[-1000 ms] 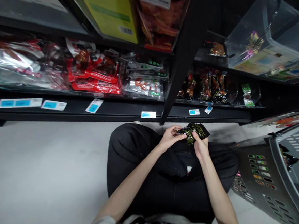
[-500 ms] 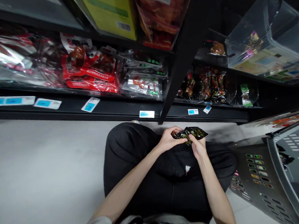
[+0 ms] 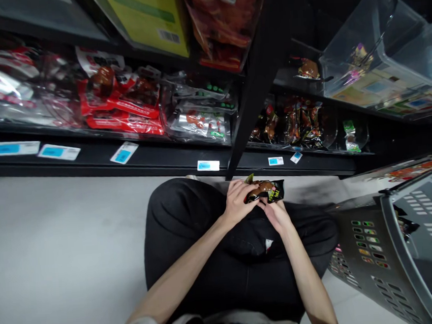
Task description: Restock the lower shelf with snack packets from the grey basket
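A small black snack packet (image 3: pixel 266 190) with yellow-green lettering and a brown food picture or window is held above my lap. My left hand (image 3: pixel 237 200) grips its left end, fingers over the top. Under its lower right side, my right hand (image 3: pixel 275 213) supports it, fingers partly hidden behind the packet. Just beyond my hands is the bottom shelf, where similar dark packets (image 3: pixel 302 124) lie in a clear tray.
Red packs (image 3: pixel 123 104) and silver packs (image 3: pixel 198 123) fill the shelf's left bay. A black upright (image 3: pixel 250 90) divides the bays. Clear plastic bins (image 3: pixel 386 61) stand above right. A grey perforated basket (image 3: pixel 375 220) holding packets is beside my right knee.
The packet has been turned over, from its printed dark side to the side showing brown food. My left fingers now lie across its top, and my right thumb has left its upper face.
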Tool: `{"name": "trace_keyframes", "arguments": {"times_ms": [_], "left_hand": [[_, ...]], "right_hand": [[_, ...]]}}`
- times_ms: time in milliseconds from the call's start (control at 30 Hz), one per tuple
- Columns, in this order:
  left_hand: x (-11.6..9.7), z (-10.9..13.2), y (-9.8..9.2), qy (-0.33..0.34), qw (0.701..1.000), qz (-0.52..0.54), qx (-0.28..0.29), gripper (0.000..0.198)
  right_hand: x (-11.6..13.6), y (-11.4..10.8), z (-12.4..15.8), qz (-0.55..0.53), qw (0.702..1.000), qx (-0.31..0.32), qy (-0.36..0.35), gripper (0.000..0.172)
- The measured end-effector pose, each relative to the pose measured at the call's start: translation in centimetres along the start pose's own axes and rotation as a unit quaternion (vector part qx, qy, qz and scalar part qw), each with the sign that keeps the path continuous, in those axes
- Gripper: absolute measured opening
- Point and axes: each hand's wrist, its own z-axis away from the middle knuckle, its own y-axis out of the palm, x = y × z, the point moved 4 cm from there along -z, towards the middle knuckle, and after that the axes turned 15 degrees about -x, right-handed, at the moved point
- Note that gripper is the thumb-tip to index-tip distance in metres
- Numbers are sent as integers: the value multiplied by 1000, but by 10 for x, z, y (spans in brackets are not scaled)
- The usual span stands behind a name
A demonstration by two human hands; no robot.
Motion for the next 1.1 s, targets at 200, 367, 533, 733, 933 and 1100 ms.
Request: {"name": "trace_keyframes", "arguments": {"times_ms": [200, 367, 533, 733, 933, 1100], "left_hand": [[-5, 8, -4, 174, 984, -44, 0, 30], [-23, 10, -2, 307, 950, -50, 9, 46], [-23, 17, 14, 277, 948, -38, 149, 36], [-19, 14, 20, 25, 987, 95, 124, 22], [8, 7, 17, -292, 944, 142, 48, 45], [15, 10, 19, -337, 924, 165, 77, 59]], "right_hand": [[1, 2, 12, 52, 996, 60, -30, 65], [1, 1, 9, -32, 994, -40, -98, 55], [11, -7, 0, -79, 980, -149, -104, 42], [3, -19, -11, -56, 974, -207, -74, 44], [-9, -23, -13, 1, 977, -190, -98, 47], [-6, -30, -15, 11, 977, -180, -111, 49]]}}
